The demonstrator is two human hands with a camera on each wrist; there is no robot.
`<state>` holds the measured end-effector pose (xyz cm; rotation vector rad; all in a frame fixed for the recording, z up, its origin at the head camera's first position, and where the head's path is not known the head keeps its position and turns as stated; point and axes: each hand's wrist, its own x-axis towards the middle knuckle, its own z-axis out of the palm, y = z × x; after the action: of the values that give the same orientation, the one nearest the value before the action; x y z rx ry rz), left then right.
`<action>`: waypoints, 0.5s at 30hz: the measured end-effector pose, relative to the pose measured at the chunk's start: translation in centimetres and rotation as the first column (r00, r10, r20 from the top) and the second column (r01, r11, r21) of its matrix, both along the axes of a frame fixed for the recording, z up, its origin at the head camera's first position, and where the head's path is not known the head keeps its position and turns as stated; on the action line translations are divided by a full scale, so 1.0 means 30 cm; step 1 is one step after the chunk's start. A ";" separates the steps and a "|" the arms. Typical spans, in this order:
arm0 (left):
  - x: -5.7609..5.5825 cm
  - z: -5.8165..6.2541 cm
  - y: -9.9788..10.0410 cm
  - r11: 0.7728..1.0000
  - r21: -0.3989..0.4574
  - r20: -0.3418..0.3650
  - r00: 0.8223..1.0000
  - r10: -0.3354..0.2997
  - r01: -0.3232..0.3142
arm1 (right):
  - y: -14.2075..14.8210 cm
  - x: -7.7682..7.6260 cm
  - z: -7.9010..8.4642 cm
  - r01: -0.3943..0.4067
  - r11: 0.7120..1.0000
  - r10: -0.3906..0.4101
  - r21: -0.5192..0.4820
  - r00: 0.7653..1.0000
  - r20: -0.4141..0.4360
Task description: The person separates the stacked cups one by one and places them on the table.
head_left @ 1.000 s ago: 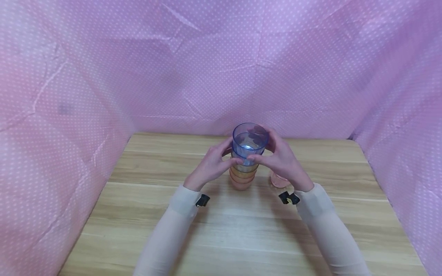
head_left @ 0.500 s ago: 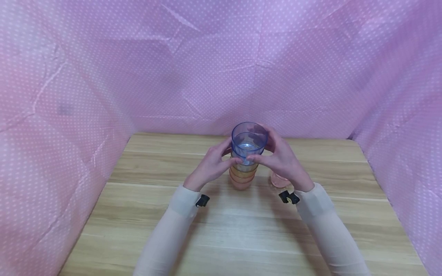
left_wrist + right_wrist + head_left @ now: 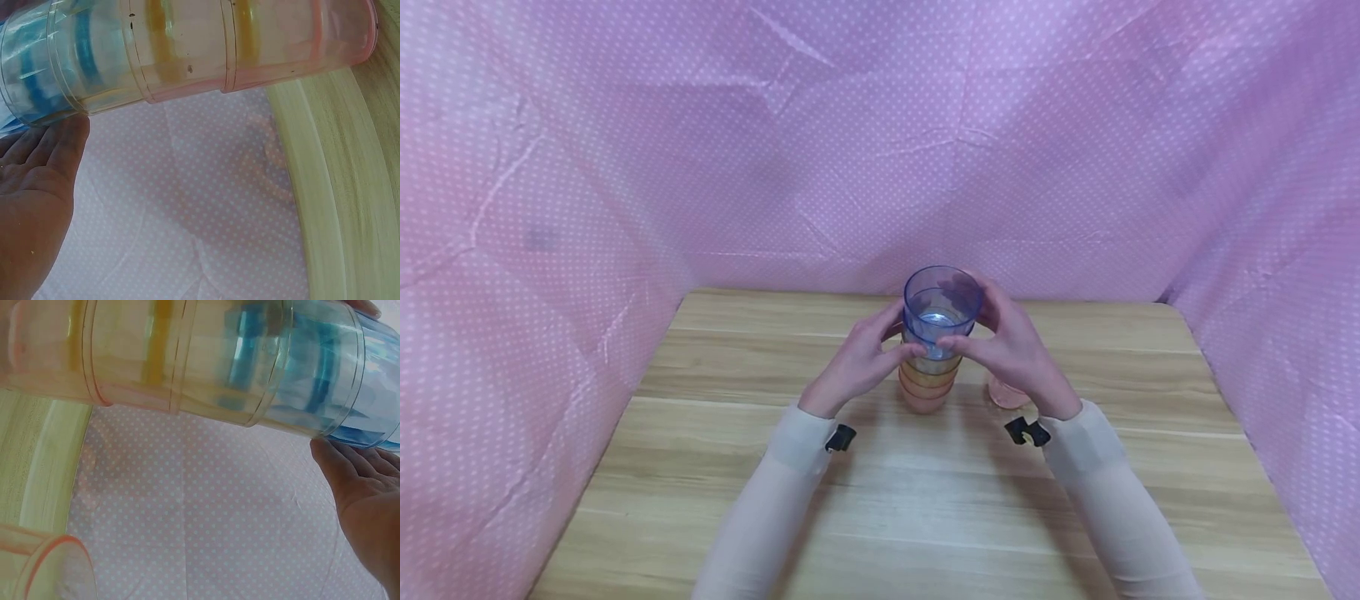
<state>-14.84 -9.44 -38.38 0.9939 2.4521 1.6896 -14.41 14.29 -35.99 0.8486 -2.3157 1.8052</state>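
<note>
A tall stack of clear plastic cups (image 3: 927, 387) stands upright on the table, pink at the bottom, yellow in the middle and blue on top. My left hand (image 3: 863, 354) holds the blue upper part from the left, thumb in front. From the other side my right hand (image 3: 1015, 346) grips it too, its thumb pressed on the front and its fingers behind. The top blue cup (image 3: 942, 292) has its mouth facing up. In the left wrist view, fingertips touch the blue cup wall (image 3: 37, 69). A single pink cup (image 3: 1006, 393) stands just right of the stack, partly hidden by my right hand.
The wooden table (image 3: 910, 517) ends at a back edge close behind the stack. Pink dotted cloth (image 3: 850, 167) hangs behind it and along both sides. Dark clips (image 3: 840, 437) sit at the cuffs. In the right wrist view, the single cup's rim (image 3: 47, 556) shows at lower left.
</note>
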 end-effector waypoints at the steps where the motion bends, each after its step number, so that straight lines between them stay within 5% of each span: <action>1: 0.001 0.000 0.000 1.000 0.000 -0.001 1.000 0.000 0.000 | 0.000 0.000 0.000 -0.005 1.000 0.005 -0.007 1.000 -0.005; 15: 0.012 0.002 0.000 1.000 -0.026 0.006 1.000 0.000 0.000 | -0.003 0.003 -0.005 0.021 0.999 -0.022 -0.023 1.000 -0.002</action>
<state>-14.49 -9.43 -38.32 0.9844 2.4637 1.6543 -14.31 14.22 -36.13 0.8192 -2.2886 1.8176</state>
